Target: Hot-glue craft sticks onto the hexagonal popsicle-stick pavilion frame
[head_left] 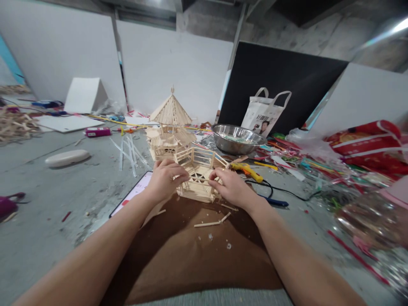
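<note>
A small open-topped model of pale wooden sticks [198,174] stands at the far edge of a brown board [191,250]. My left hand [165,178] is closed on its left side, fingers pinching a thin stick at the model's front. My right hand [231,187] grips the model's right side with curled fingers. Behind it stands a finished stick pavilion [170,127] with a pointed roof. Loose stick pieces [212,222] lie on the board near my right wrist.
A yellow glue gun [248,170] with a black cord lies right of the model. A steel bowl [237,138], a white tote bag [266,112] and colourful wrappers sit behind. A tablet [134,193] lies left, a white oval object [66,158] farther left.
</note>
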### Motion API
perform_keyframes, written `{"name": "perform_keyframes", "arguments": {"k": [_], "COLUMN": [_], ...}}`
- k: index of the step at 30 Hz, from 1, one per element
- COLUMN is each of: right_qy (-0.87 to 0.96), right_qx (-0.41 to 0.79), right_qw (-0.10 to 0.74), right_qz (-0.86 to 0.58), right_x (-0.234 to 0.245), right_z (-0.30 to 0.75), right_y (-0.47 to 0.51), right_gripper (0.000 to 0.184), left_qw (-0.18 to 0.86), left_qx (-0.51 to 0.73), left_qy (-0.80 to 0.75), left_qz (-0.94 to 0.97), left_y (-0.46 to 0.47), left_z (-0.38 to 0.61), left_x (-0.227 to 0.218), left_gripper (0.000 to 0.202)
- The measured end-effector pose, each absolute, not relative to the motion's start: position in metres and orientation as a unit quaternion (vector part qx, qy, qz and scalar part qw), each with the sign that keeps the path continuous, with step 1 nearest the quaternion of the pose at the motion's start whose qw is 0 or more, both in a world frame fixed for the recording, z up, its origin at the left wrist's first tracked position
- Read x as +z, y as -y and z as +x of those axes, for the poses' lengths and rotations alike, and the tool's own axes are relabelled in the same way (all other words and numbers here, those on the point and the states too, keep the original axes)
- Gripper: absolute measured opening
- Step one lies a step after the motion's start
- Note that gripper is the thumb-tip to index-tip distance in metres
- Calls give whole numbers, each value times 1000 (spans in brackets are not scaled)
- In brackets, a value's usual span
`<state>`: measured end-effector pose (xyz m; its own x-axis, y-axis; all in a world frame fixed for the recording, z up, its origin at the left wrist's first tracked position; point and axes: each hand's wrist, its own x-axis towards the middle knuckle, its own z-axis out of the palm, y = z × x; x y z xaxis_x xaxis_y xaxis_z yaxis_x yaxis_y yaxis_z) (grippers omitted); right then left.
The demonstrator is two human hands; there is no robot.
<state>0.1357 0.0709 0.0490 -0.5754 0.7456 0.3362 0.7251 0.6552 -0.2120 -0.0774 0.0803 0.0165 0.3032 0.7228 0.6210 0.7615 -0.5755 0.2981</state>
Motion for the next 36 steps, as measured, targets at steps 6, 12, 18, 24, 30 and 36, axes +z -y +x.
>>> {"name": "perform_keyframes", "arguments": {"k": [6, 12, 18, 24, 30, 36], "right_qy": [890, 894, 895, 889, 880, 875], "right_qx": [31, 7, -22, -25, -17, -14], "right_qw": [189, 180, 171, 159, 168, 175], "right_qz": [-414, -411, -412, -429, -444, -451], "right_x": [50, 48, 48, 50, 49, 49], "right_z": [136, 137, 138, 136, 135, 134], "right_y": [-71, -71, -70, -69, -68, -69], "right_gripper": [12, 14, 14, 13, 14, 12], "left_qw": [36, 40, 55, 73, 74, 76], "left_qx": [-361, -363, -356, -355, -346, -347], "left_qy": [462, 456, 455, 449, 450, 448], "left_qz": [-809, -811, -815, -817, -820, -821], "left_y": [-79, -78, -78, -79, -78, -78], "left_z": [-77, -77, -78, -79, -79, -79], "left_x": [18, 18, 17, 16, 17, 18], "left_gripper": [15, 16, 20, 20, 21, 18]}}
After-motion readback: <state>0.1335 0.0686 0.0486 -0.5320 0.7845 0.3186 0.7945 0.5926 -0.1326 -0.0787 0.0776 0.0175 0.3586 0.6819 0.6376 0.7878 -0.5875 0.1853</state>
